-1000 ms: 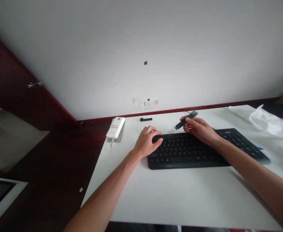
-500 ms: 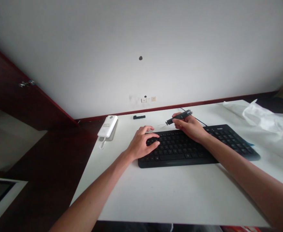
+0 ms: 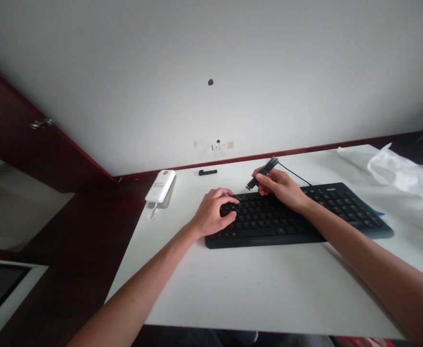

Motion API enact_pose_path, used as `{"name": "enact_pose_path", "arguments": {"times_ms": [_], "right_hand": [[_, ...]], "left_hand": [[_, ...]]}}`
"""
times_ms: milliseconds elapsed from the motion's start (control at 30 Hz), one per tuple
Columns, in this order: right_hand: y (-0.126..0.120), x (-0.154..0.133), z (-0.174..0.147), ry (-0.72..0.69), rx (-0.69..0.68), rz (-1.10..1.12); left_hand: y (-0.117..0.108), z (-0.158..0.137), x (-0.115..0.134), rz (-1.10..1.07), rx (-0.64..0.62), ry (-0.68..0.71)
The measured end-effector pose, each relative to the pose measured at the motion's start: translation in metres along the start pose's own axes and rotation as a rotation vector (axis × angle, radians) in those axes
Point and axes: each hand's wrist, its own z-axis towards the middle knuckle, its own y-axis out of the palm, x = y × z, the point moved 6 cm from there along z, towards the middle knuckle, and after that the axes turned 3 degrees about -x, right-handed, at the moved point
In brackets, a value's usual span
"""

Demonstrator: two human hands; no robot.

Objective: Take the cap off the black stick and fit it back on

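A black keyboard (image 3: 258, 229) lies on the white table. My left hand (image 3: 213, 209) rests on its left end, thumb and fingers apart and nothing held. Above the top rows of keys, my right hand (image 3: 281, 188) is closed on a slim black keycap puller (image 3: 267, 173), tilted with thin wire loops at its lower left end and bristles at the upper end. The wire tips are close to the keys by my left fingers; whether they touch is too fine to tell. Toward the back lies a small black stepped piece (image 3: 207, 172).
On the left of the table (image 3: 233, 284) lies a white power bank (image 3: 161, 186) with a short cable loop. A crumpled white plastic bag (image 3: 395, 178) covers the right side. The keyboard's cord (image 3: 294, 173) runs off behind my right hand. A dark red door (image 3: 26, 130) stands at the left.
The puller has tipped steeper, its wire end now lower and nearer my left fingers. My left hand stays on the keyboard, its fingers slightly more drawn in.
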Motion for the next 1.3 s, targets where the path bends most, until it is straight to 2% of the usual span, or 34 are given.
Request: {"name": "enact_pose_path", "arguments": {"times_ms": [167, 433, 767, 967, 1100, 1300], "right_hand": [[0.005, -0.008, -0.003, -0.042, -0.038, -0.172], [0.008, -0.011, -0.004, -0.094, -0.07, -0.24], [0.035, -0.009, -0.012, -0.019, -0.235, -0.212], [0.038, -0.02, -0.016, -0.061, -0.176, -0.448], [0.04, -0.021, -0.017, -0.052, -0.199, -0.445], [0.043, -0.022, -0.017, -0.051, -0.205, -0.438]], "left_hand": [[0.0, 0.001, 0.0, -0.027, -0.017, -0.023], [0.0, 0.001, -0.001, -0.042, -0.014, -0.027], [0.0, 0.0, -0.001, -0.031, 0.006, -0.018], [0.001, 0.0, -0.004, -0.056, 0.023, -0.017], [-0.002, 0.0, -0.003, -0.076, 0.036, -0.012], [-0.009, 0.0, -0.002, -0.125, 0.121, -0.038]]}}
